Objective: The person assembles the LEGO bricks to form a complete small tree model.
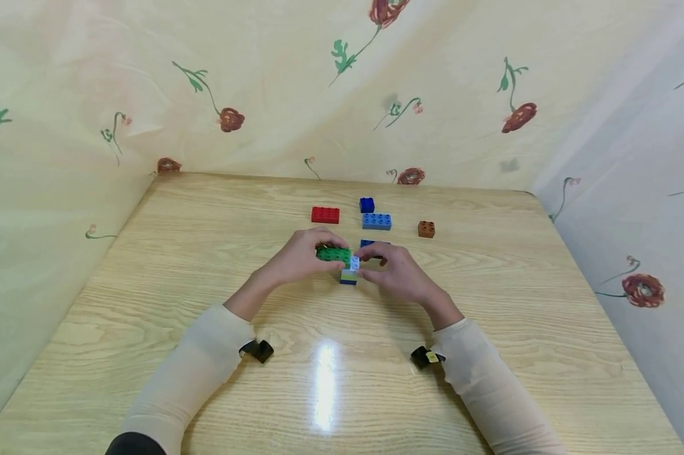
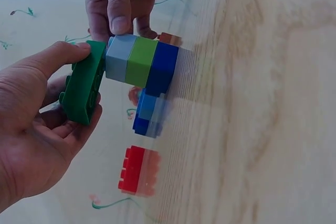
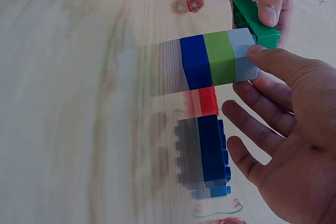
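A small tower stands on the table, with a dark blue brick [image 2: 163, 66] at the bottom, a lime green brick [image 2: 140, 61] in the middle and a pale blue brick [image 3: 242, 54] on top. My left hand [image 1: 306, 254] pinches a long green brick [image 1: 333, 254] between thumb and fingers. One end of that brick overlaps the top of the tower, and it leans slightly in the left wrist view. From the other side, my right hand [image 1: 398, 273] pinches the pale blue brick with thumb and fingertips. Its remaining fingers are spread in the right wrist view.
Behind the hands lie a red brick [image 1: 325, 215], a small blue brick [image 1: 367, 205], a lighter blue long brick [image 1: 377, 221] and a brown brick [image 1: 426, 229]. A dark blue long brick [image 3: 211, 150] sits just beyond the tower, partly hidden by the right hand in the head view.
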Demonstrator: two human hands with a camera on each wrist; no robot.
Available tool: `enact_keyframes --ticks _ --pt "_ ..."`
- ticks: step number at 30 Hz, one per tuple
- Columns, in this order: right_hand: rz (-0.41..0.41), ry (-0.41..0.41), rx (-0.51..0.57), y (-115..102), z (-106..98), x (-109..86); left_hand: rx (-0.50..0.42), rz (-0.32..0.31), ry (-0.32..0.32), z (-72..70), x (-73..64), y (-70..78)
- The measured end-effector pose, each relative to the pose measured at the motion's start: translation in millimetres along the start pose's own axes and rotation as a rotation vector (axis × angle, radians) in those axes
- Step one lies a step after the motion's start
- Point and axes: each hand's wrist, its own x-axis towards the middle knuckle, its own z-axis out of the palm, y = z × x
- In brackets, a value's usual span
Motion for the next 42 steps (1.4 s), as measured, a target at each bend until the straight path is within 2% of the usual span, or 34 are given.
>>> enact_keyframes --ticks 10,17,28,36,42 --pt "0.006 0.003 -0.006 -0.3 -0.3 0.8 0.025 0.029 0.019 2.8 -0.5 0.2" --pt "0.014 -0.007 0.002 -0.4 0.8 -0.6 0.059 0.026 0.016 4.2 -2.5 2.2" --pt "0.002 -0.002 0.000 0.0 0.7 0.0 0.058 0.015 0.018 4.5 -2.2 3.6" --pt "-0.003 -0.004 -0.001 0.3 1.0 0.6 0.044 0.035 0.037 6.5 -1.3 0.5" --pt "0.002 -0.002 0.005 0.0 0.9 0.8 0.028 0.017 0.040 7.0 -0.6 -0.4"
